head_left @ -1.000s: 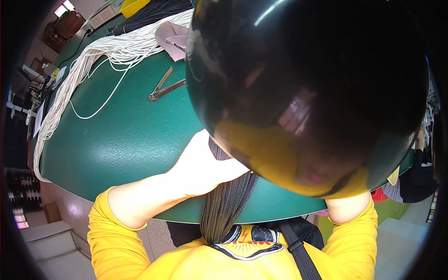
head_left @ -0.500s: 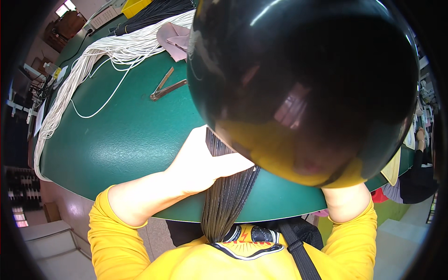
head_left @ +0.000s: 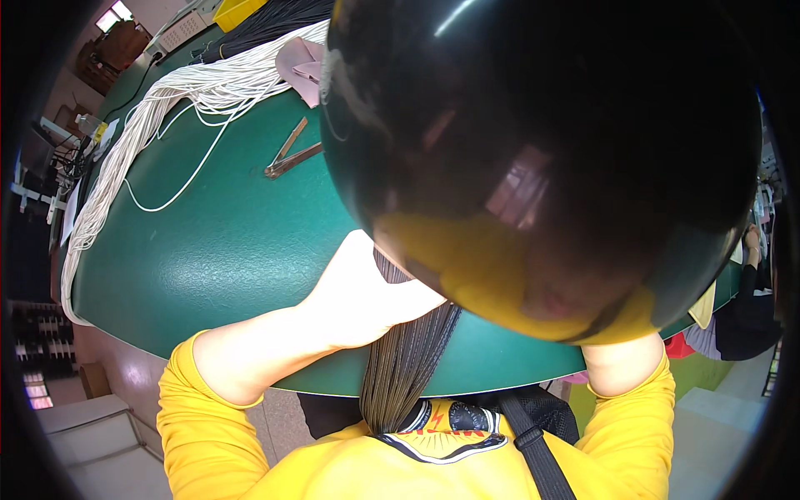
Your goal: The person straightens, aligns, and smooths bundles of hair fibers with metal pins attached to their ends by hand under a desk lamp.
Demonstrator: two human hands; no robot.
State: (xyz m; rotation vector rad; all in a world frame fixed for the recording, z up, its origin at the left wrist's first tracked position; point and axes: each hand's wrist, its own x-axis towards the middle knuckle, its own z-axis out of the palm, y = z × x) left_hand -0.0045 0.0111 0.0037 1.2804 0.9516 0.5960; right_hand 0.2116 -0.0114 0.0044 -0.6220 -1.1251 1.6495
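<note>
Green counter [head_left: 208, 242] fills the left of the view, and a big black glossy dome [head_left: 542, 158] close to the lens blocks most of the right, so there's honestly not much to go on. Compared with a second ago almost nothing has moved: the dome has drifted a touch and the left hand has barely budged, so whatever work is going on with the strands looks like slow, steady handling rather than a new step.

Left hand [head_left: 367, 292] rests at the counter's near edge, curled over the top of a bundle of thin grey strands [head_left: 408, 367]. That bundle hangs down off the edge toward the yellow shirt [head_left: 250, 450]. Fingers are tucked under the dome, so it's hard to say if they're pinching the strands or just pressing on them. Can't tell.

Right hand is hidden behind the dome; only the right forearm [head_left: 621, 367] and its yellow sleeve show, so its state is unknown too.

Further back on the counter: a long bunch of white cords [head_left: 192, 92] curving along the far left edge, one loose cord looping out, a brown hinged tool [head_left: 287, 158] lying flat well apart from the hands, and a pink cloth [head_left: 300, 67] near the cords.
</note>
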